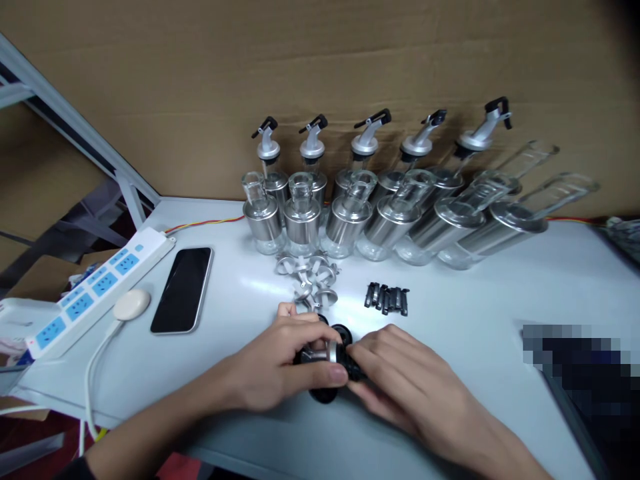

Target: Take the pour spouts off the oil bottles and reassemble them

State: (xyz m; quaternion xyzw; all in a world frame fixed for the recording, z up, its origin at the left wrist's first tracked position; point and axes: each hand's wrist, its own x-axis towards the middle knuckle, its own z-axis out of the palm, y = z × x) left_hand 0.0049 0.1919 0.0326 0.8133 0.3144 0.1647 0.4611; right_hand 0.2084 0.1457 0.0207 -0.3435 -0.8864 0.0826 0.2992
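Note:
In front of me, near the table's front edge, my left hand [273, 357] grips a silver bottle pourer [319, 355] lying sideways, thumb along its near side. My right hand [413, 383] is closed round the black ribbed stopper [353, 365] at the pourer's right end. The fingers cover much of it. Round black stoppers [343, 333] rest on the table behind and below the hands, partly hidden. Just beyond them is a heap of silver pourer tops [325, 297]. Several small black levers [387, 298] lie in a row to the right.
Glass bottles with steel sleeves [349, 223] stand in two rows at the back; several rear ones carry fitted pourers [365, 137]. At left are a phone [183, 290], a power strip [103, 287] and a white round charger [131, 305]. A dark, pixelated object [585, 373] sits at right.

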